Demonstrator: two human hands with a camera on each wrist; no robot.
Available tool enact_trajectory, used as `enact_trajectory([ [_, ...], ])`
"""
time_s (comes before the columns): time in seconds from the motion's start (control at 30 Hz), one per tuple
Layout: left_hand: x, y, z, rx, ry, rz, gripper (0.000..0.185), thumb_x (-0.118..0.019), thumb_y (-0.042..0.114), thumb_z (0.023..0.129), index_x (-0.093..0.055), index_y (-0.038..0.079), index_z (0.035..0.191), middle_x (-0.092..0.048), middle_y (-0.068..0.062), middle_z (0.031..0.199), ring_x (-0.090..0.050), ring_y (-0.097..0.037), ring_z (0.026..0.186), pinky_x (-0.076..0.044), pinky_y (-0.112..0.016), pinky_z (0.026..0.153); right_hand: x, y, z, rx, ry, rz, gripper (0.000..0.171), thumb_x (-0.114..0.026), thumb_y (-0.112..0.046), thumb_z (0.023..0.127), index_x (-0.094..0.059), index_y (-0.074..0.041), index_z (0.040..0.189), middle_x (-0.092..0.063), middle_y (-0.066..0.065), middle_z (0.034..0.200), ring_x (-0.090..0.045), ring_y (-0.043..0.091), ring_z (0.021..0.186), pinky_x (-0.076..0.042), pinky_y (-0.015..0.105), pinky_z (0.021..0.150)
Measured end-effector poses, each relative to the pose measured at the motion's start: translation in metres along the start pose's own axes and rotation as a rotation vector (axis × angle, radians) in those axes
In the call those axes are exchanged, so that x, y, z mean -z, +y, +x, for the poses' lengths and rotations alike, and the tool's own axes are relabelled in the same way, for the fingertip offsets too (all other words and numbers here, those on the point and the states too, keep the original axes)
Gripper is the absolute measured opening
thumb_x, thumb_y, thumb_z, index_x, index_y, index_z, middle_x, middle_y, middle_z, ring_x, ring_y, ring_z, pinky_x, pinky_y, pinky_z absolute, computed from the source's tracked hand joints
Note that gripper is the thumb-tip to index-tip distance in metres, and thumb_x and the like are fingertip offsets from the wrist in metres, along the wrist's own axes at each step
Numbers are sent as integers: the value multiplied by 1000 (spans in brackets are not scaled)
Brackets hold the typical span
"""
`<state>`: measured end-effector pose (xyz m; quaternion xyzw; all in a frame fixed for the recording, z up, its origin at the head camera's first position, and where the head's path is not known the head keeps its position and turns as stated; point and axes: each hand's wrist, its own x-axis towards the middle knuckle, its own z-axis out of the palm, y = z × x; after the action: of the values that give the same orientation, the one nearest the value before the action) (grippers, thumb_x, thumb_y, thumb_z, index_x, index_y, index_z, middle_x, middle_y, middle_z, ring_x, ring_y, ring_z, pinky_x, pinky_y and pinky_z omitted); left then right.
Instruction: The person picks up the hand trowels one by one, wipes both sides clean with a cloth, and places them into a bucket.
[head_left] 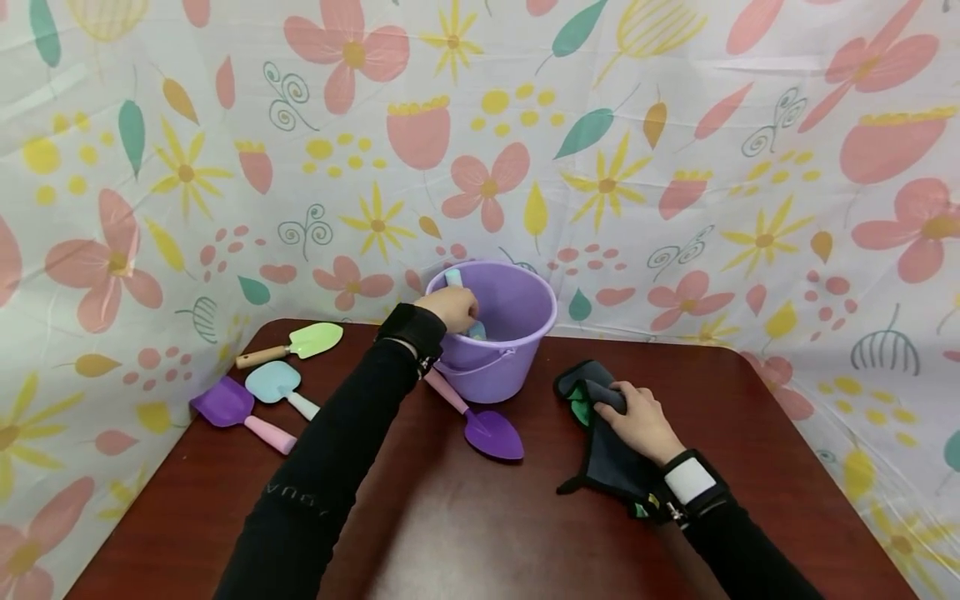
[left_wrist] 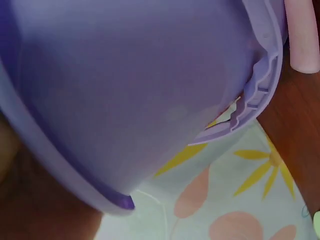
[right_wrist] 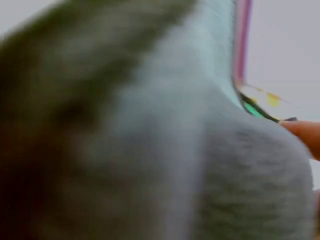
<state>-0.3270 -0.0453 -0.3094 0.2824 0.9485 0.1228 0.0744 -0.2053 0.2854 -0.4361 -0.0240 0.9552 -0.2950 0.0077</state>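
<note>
Over the left rim of a lilac bucket (head_left: pixel 517 304), my left hand (head_left: pixel 452 307) grips a pale blue stick-like handle (head_left: pixel 453 277); its other end shows below the fingers, inside the bucket. In the left wrist view the bucket (left_wrist: pixel 125 90) fills most of the picture and that hand is mostly hidden. To the right on the table, my right hand (head_left: pixel 642 423) holds a bunched dark grey cloth (head_left: pixel 618 458) with black edging and a green inner side. Close up, the cloth (right_wrist: pixel 250 170) is blurred in the right wrist view, with fingertips at its right edge.
A purple trowel (head_left: pixel 493 435) with a pink handle lies against the bucket's base. Left of my left arm lie a green trowel (head_left: pixel 315 339), a pale blue shovel (head_left: pixel 273 381) and a purple scoop (head_left: pixel 225 402). A flowered curtain (head_left: pixel 487 125) encloses the brown table (head_left: pixel 450 533).
</note>
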Motion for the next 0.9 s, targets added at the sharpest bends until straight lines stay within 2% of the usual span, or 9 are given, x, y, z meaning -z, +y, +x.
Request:
enact_trajectory([
  [0.17, -5, -11, -12, -122, 118, -131, 19, -52, 7, 100, -69, 2, 106, -69, -12, 101, -67, -18, 84, -47, -31, 81, 5, -13, -14, 40, 38, -12, 57, -58, -33, 99, -42, 1, 141, -29, 37, 141, -28, 56, 124, -37, 64, 87],
  [0.3, -9, -21, -31, -192, 268, -143, 20, -53, 8, 100, -69, 3, 112, -66, -12, 112, -59, -23, 108, -40, -35, 98, 14, -20, -25, 40, 71, -7, 57, -62, -31, 97, -42, 0, 140, -27, 37, 142, -28, 56, 124, -36, 66, 88],
  [0.4, -13, -28, -49, -199, 376, -161, 19, -54, 8, 99, -70, 3, 109, -63, -11, 113, -48, -27, 119, -35, -38, 103, 20, -23, -35, 41, 94, 12, 59, -63, -32, 96, -41, 0, 140, -27, 37, 142, -27, 56, 124, -35, 67, 88],
  [0.5, -19, -35, -68, -201, 480, -222, 17, -57, 9, 99, -70, 3, 108, -62, -11, 114, -48, -27, 118, -37, -39, 100, 24, -25, -46, 49, 118, 11, 60, -65, -31, 95, -41, 0, 140, -28, 36, 142, -27, 55, 125, -34, 67, 89],
  [0.6, -29, -43, -89, -166, 560, -292, 17, -58, 11, 99, -71, 5, 109, -61, -8, 116, -51, -24, 114, -41, -39, 95, 24, -26, -55, 54, 128, 0, 61, -66, -32, 94, -41, 1, 140, -28, 36, 142, -27, 56, 124, -34, 67, 89],
  [0.7, -40, -52, -107, -116, 601, -332, 18, -58, 13, 99, -70, 8, 111, -60, -6, 118, -51, -23, 114, -41, -40, 95, 24, -27, -63, 47, 120, -8, 63, -67, -33, 94, -41, 0, 141, -28, 35, 142, -26, 56, 124, -33, 68, 89],
  [0.77, -48, -57, -116, -98, 605, -352, 16, -58, 13, 100, -69, 9, 111, -60, -5, 117, -51, -23, 114, -41, -40, 94, 23, -26, -68, 36, 118, -17, 65, -68, -34, 93, -41, -1, 142, -28, 35, 142, -25, 57, 124, -32, 69, 89],
  [0.9, -64, -62, -123, -104, 583, -359, 14, -59, 12, 99, -69, 10, 108, -60, -4, 115, -52, -23, 113, -42, -41, 91, 22, -23, -72, 20, 119, -34, 68, -68, -37, 93, -39, -2, 143, -27, 35, 141, -24, 58, 124, -32, 70, 87],
])
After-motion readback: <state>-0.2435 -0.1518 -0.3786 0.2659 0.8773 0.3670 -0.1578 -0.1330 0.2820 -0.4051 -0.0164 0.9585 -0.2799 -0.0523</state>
